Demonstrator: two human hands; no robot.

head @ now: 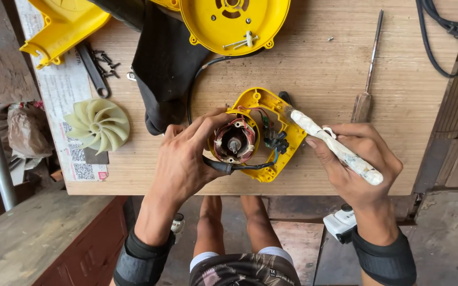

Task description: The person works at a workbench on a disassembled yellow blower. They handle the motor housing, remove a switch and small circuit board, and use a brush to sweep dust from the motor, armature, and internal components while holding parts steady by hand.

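**Brushing an opened motor housing**

Gripping the motor [234, 142] in its yellow housing half [271, 132] at frame centre, the left hand [186, 159] curls around it; the right hand [359, 159] is closed on one paint-stained brush [335, 148]. Three yellow shell pieces, one pale fan [97, 125] and one screwdriver [368, 79] lie on the tabletop [319, 69]. Upper shells are cut off; brush bristles are hard to make out.

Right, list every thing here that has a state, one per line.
Left hand: gripping the motor.
Right hand: holding a paint-stained brush.
Motor: exposed, seated in the yellow housing half.
Round yellow cover: removed, lying open side up, screws inside.
Pale fan impeller: taken off, lying on paper.
Screwdriver: lying unused.
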